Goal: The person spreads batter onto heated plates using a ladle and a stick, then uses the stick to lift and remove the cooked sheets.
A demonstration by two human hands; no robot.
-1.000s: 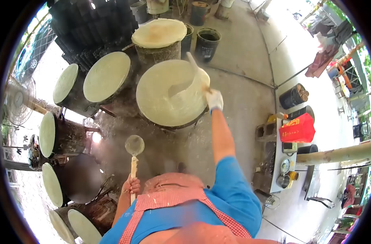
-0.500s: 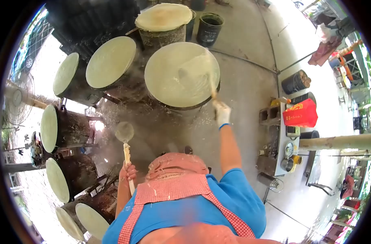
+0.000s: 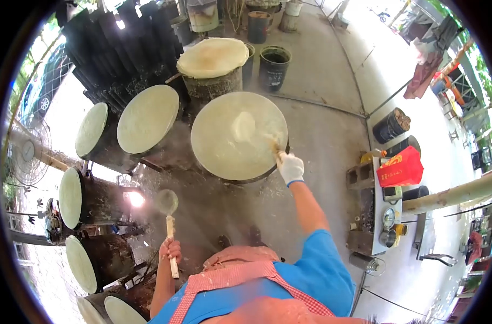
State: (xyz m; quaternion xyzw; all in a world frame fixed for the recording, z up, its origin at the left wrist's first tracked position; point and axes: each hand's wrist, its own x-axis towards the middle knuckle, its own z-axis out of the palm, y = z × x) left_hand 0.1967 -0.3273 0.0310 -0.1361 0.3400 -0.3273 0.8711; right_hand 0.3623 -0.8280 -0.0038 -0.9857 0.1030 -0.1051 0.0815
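Observation:
My right hand (image 3: pixel 291 168), in a white glove, is closed round the handle of a spreader (image 3: pixel 277 146) at the right edge of a large round griddle (image 3: pixel 216 146). The spreader's far end is smeared by motion over the pale batter coating. A whiter oval patch of batter (image 3: pixel 244 127) lies near the griddle's middle. My bare left hand (image 3: pixel 170 249) grips the wooden handle of a ladle (image 3: pixel 166 202). The ladle's round bowl points away from me, over the floor left of the griddle.
More batter-coated griddles on drums (image 3: pixel 149 119) curve round my left side. Behind the front griddle, a stack of flat rounds (image 3: pixel 212 57) tops a drum beside a black bucket (image 3: pixel 274 67). At right stands a low bench (image 3: pixel 380 227) with a red bag (image 3: pixel 400 168) and bowls.
The view has tilted up, so the griddles sit lower in it. The spreader has swept from the griddle's far right toward its near right edge. A white patch now shows near the middle.

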